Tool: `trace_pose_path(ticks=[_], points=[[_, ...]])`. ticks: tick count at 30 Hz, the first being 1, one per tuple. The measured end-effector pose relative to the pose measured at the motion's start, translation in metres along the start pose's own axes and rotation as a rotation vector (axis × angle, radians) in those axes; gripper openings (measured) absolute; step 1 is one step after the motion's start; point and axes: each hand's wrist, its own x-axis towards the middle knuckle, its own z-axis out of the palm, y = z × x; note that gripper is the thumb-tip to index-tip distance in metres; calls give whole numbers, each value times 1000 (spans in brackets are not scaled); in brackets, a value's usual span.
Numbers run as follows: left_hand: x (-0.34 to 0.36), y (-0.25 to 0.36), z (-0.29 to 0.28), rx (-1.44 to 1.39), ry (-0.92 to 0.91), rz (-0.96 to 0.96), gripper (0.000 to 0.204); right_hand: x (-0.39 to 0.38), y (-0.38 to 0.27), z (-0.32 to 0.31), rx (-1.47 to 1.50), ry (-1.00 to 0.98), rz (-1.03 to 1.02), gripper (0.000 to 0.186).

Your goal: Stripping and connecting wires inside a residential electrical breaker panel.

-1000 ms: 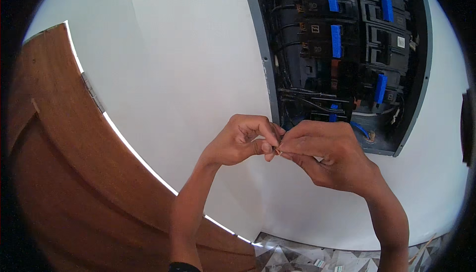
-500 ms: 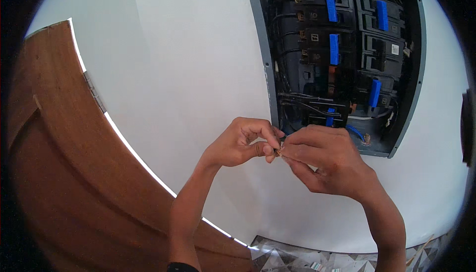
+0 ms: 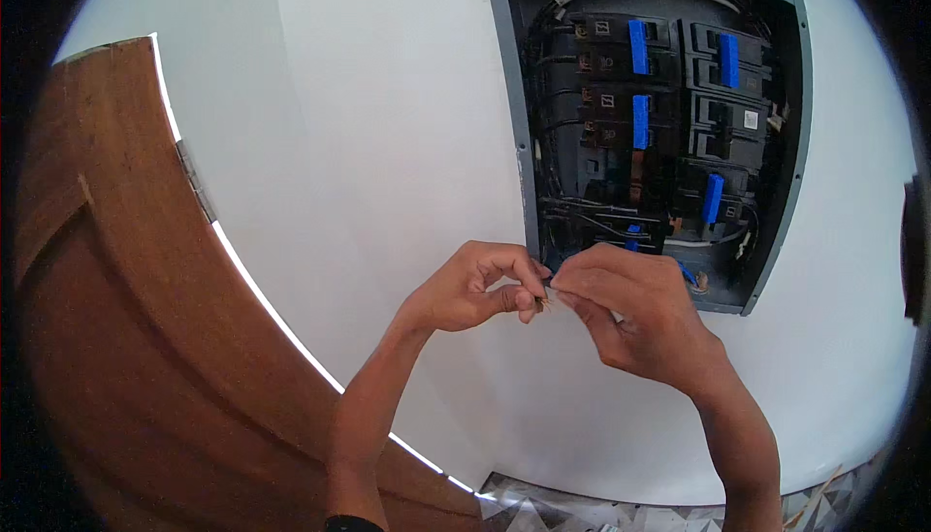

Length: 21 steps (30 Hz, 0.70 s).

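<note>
In the head view my left hand [image 3: 475,285] pinches a small piece with fine copper-coloured strands [image 3: 543,302], which looks like a wire end, between thumb and fingers. My right hand [image 3: 635,314] is closed in a pinch just to its right, fingertips at or very near the strands; what they hold, if anything, is too small to make out. Both hands are in front of the lower edge of an open grey electrical panel [image 3: 798,152], which holds black breakers [image 3: 715,125], several blue toggle pieces [image 3: 713,197] and dark wiring.
A white wall [image 3: 388,115] surrounds the panel. A brown wooden door [image 3: 126,319] with a metal hinge [image 3: 195,178] stands on the left. A patterned floor [image 3: 621,517] shows at the bottom, and a dark object [image 3: 912,251] is at the far right edge.
The panel's top frame has come into view as the camera shifted. My right fingertips have moved slightly up and back from the strands, which show a little more clearly.
</note>
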Motion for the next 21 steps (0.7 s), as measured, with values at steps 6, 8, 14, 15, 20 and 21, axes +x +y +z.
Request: trace_pose_path(ticks=[6,8,14,15,20,21], points=[[1,4,0,21,-17,-10,11,0,-4,-10,-186,-145,-122,32],[1,5,2,11,-14,-18,13,1,-5,-11,-312,-203,-153,34],[3,8,7,17,21,-11,18,0,3,2,-371,-118,-187,25],[3,8,10,5,55,-10,19,-6,2,5,-220,21,-53,17],[2,5,19,170,149,55,20,-20,-14,18,144,99,313,13],[1,6,21,211,173,67,21,-20,-14,21,186,138,346,10]])
